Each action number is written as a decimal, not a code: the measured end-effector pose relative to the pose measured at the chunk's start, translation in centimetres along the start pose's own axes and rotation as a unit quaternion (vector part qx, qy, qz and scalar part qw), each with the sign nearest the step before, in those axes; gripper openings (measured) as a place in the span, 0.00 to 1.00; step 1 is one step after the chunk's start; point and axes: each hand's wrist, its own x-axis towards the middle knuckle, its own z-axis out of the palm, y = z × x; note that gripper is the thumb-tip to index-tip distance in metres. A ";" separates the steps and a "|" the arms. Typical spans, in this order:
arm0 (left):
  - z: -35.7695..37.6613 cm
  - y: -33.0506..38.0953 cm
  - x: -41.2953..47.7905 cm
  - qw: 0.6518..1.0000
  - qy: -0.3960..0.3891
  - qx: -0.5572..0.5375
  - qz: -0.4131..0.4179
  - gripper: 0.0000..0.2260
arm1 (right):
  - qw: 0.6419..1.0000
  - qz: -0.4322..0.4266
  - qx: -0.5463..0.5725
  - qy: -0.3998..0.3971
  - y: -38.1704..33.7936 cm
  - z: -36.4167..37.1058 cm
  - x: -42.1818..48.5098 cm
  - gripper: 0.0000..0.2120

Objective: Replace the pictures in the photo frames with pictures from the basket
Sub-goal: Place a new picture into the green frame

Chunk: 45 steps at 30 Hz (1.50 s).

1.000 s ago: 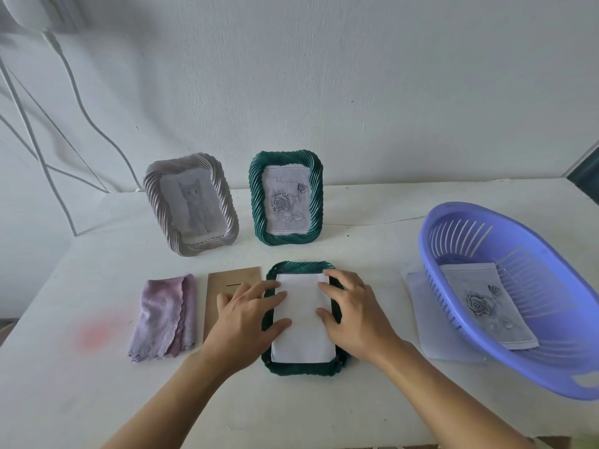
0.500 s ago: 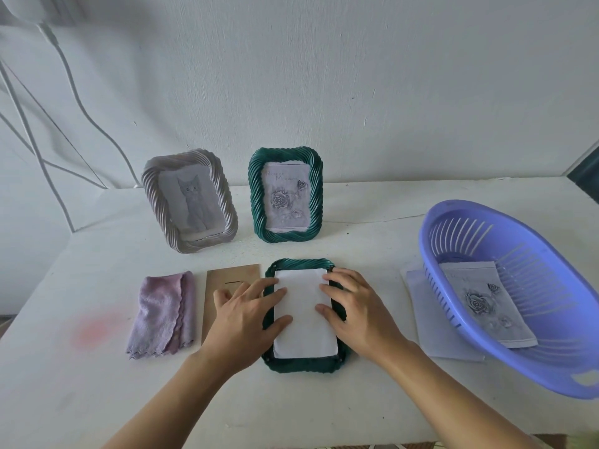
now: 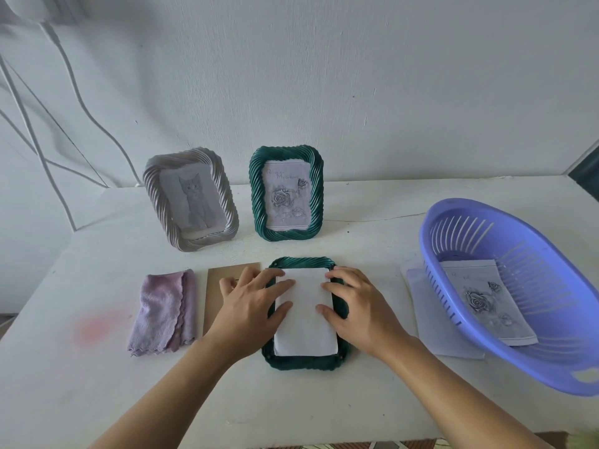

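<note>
A green frame (image 3: 301, 362) lies face down in the middle of the table, with a white picture back (image 3: 305, 322) sitting in its recess. My left hand (image 3: 249, 306) presses the paper's left edge with flat fingers. My right hand (image 3: 359, 306) presses its right edge the same way. A brown backing board (image 3: 215, 280) lies left of the frame, partly under my left hand. The purple basket (image 3: 453, 218) at the right holds a rose picture (image 3: 486, 303).
A grey frame with a cat picture (image 3: 191, 199) and a green frame with a rose picture (image 3: 287, 192) stand at the back. A folded lilac cloth (image 3: 165, 312) lies at the left. A loose sheet (image 3: 428, 312) lies under the basket's left side.
The white paper has settled lower and squarer into the frame's recess. Both hands have stayed on its edges, shifting only slightly.
</note>
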 end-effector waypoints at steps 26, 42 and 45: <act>-0.1 0.3 -0.8 0.998 0.053 -0.020 -0.032 0.16 | 0.996 0.071 0.056 0.010 2.6 -1.4 3.2 0.11; -3.0 -5.4 -4.7 0.954 0.085 -0.073 -0.278 0.13 | 0.998 -0.065 0.015 -0.001 -8.6 2.2 5.9 0.12; -3.2 -5.8 -5.4 0.958 0.059 -0.080 -0.268 0.13 | 0.994 -0.074 -0.046 -0.058 -10.4 3.5 6.3 0.16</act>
